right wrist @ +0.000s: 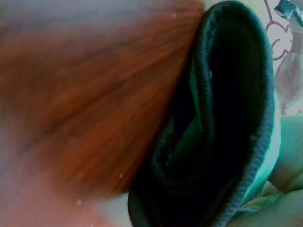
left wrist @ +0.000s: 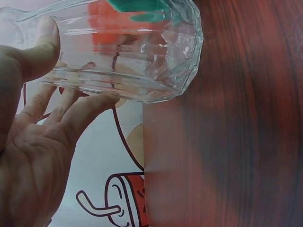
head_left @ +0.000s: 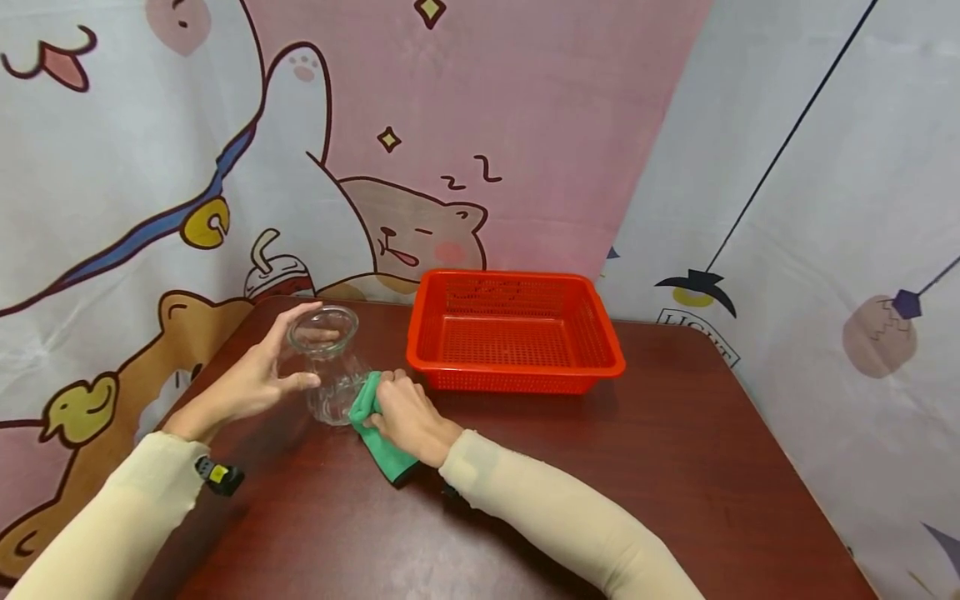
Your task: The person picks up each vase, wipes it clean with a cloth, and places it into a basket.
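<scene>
A clear glass vase (head_left: 333, 392) with a flared rim and ribbed sides is at the left of the table, its mouth upward. My left hand (head_left: 255, 379) holds it from the left, thumb on the near side and fingers behind; the left wrist view shows these fingers along the glass (left wrist: 142, 56). On the vase's right side, my right hand (head_left: 412, 421) grips a folded green cloth (head_left: 390, 454) and presses it to the lower wall. Through the glass in the left wrist view, the cloth (left wrist: 137, 4) shows green. Its dark-edged folds (right wrist: 236, 94) fill much of the right wrist view.
A red plastic basket (head_left: 517, 379) with perforated walls stands at the back middle of the dark brown table (head_left: 600, 483), right of the vase. Behind the table hangs a cartoon-printed curtain (head_left: 525, 125), close to its left and back edges.
</scene>
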Demonstrator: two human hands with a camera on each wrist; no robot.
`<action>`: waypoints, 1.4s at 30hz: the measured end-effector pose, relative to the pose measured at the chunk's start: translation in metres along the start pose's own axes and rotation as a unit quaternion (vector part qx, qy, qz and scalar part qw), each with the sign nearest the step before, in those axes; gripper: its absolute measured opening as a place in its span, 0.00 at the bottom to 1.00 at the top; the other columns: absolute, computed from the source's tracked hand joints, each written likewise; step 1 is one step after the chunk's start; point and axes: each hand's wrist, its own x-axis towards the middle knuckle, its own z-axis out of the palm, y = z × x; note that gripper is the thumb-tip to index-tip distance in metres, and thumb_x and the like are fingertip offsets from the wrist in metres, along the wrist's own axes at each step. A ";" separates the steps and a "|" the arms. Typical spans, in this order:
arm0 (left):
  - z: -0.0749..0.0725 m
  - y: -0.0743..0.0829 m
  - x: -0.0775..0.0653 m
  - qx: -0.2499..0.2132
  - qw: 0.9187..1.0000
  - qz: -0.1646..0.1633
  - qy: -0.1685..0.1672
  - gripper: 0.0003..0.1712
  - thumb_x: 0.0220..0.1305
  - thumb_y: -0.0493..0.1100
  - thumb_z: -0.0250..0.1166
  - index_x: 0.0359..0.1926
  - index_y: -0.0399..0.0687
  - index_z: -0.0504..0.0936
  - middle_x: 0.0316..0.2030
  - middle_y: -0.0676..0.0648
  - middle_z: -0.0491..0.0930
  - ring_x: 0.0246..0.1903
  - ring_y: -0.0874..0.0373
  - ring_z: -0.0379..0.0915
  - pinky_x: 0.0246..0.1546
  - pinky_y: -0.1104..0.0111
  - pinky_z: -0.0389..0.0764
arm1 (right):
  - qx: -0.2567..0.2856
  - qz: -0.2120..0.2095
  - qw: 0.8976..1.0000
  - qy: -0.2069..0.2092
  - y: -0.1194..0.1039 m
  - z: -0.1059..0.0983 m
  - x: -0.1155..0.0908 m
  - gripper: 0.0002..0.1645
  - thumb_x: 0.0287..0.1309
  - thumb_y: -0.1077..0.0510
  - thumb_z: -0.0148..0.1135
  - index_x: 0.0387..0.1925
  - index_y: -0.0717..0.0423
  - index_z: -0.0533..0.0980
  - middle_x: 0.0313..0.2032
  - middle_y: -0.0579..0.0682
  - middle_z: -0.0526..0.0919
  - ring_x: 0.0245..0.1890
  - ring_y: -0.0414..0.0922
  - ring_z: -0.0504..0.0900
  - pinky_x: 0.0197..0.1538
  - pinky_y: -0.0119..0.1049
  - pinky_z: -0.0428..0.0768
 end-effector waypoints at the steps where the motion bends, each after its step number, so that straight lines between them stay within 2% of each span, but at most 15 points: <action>1: 0.000 0.000 0.000 0.002 1.000 -0.003 0.002 0.62 0.52 0.37 0.75 0.76 0.66 0.42 0.60 0.54 0.72 0.59 0.57 0.69 0.52 0.48 0.72 | -0.001 0.001 1.000 0.000 0.000 0.000 0.000 0.25 0.52 0.43 0.71 0.37 0.56 0.71 0.28 0.48 0.68 0.25 0.45 0.75 0.25 0.28 0.74; 3: -0.001 0.000 0.000 0.012 1.000 -0.010 0.006 0.62 0.51 0.38 0.75 0.76 0.68 0.42 0.60 0.55 0.72 0.58 0.59 0.70 0.52 0.49 0.72 | 0.001 0.001 1.000 0.002 -0.001 0.001 0.001 0.26 0.52 0.42 0.71 0.38 0.56 0.71 0.29 0.48 0.69 0.26 0.44 0.75 0.25 0.28 0.75; 12: 0.000 0.001 0.000 -0.001 1.000 0.019 -0.006 0.62 0.53 0.36 0.73 0.76 0.63 0.41 0.62 0.52 0.71 0.60 0.56 0.69 0.51 0.46 0.72 | 0.048 0.007 0.999 0.008 0.000 -0.001 0.000 0.24 0.53 0.42 0.70 0.35 0.52 0.69 0.29 0.47 0.67 0.24 0.42 0.72 0.25 0.27 0.72; 18: 0.000 0.000 0.000 0.001 1.000 0.013 -0.003 0.62 0.52 0.36 0.74 0.76 0.64 0.41 0.61 0.52 0.71 0.59 0.57 0.69 0.52 0.46 0.72 | 0.063 0.004 0.998 0.022 0.001 -0.002 -0.001 0.24 0.51 0.41 0.71 0.31 0.50 0.68 0.28 0.46 0.66 0.25 0.39 0.69 0.23 0.24 0.70; 24: 0.000 -0.001 0.000 0.002 1.000 -0.008 0.001 0.63 0.51 0.36 0.75 0.76 0.66 0.42 0.61 0.54 0.71 0.59 0.59 0.69 0.52 0.48 0.72 | 0.091 0.006 0.996 0.024 0.001 -0.003 0.001 0.22 0.52 0.42 0.71 0.29 0.47 0.67 0.29 0.45 0.66 0.27 0.39 0.69 0.27 0.26 0.71; 36: -0.001 -0.001 -0.001 0.017 1.000 -0.015 0.001 0.63 0.51 0.38 0.75 0.76 0.66 0.41 0.61 0.56 0.70 0.59 0.62 0.69 0.51 0.56 0.74 | 0.099 0.002 0.993 0.062 -0.002 -0.008 0.004 0.23 0.51 0.41 0.72 0.31 0.49 0.69 0.30 0.45 0.68 0.29 0.38 0.69 0.30 0.26 0.71; 42: -0.001 -0.001 -0.001 0.014 1.000 0.002 0.002 0.62 0.52 0.37 0.74 0.76 0.63 0.42 0.61 0.53 0.71 0.58 0.59 0.70 0.51 0.50 0.73 | 0.102 0.005 0.991 0.083 -0.005 -0.012 0.006 0.25 0.50 0.40 0.73 0.36 0.52 0.72 0.32 0.45 0.70 0.29 0.38 0.70 0.29 0.24 0.71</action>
